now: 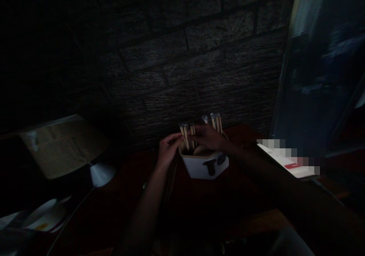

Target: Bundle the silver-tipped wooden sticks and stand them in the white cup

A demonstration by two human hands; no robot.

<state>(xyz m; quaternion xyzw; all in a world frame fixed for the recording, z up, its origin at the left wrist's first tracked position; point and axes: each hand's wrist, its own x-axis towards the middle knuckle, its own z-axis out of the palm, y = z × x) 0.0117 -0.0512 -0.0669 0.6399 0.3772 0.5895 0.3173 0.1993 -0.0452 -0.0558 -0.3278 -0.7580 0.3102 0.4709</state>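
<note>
A white, angular container (pixel 201 167) with dark lettering on its front stands on a dark reddish-brown table. Several pairs of wooden chopsticks in clear wrappers stand upright in it, one group of chopsticks (pixel 219 123) at its back right. At the container's left rim, my left hand (pixel 168 149) pinches wrapped chopsticks (pixel 184 134) between thumb and fingers. My right hand (pixel 209 137) reaches over the container from the right, its fingers closed around chopsticks (pixel 192 130) beside those. The dim light hides the exact contact of my right fingertips.
A rough stone-block wall (pixel 182 54) rises right behind the container. To the right is a bright, partly pixelated screen (pixel 296 166) with a cable. On the left are a brown printed sheet-like piece (pixel 67 145), a white cone (pixel 102 174) and white bowl-like items (pixel 47 216).
</note>
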